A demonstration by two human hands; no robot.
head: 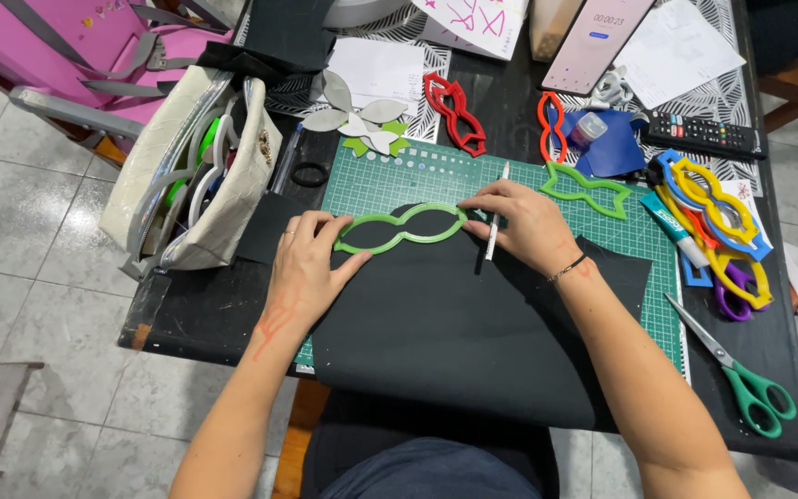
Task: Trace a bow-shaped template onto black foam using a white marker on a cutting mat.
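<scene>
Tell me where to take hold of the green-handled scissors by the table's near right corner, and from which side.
Take the green-handled scissors by the green finger loops, probably from the near right edge of the table. They lie flat, with the loops toward that corner and the closed blades pointing up-left at the cutting mat. The right hand, now holding a white pen, is nearer.

1 view only: head camera, worn above table (196,319), looking steeply down and slightly forward. Close range: forearms enter from bottom edge, left hand (305,270) and right hand (526,222) sit mid-frame over mat (436,180). Far table edge cut by top border. Floor (39,231) visible at left. No 2nd view to share scene.
</scene>
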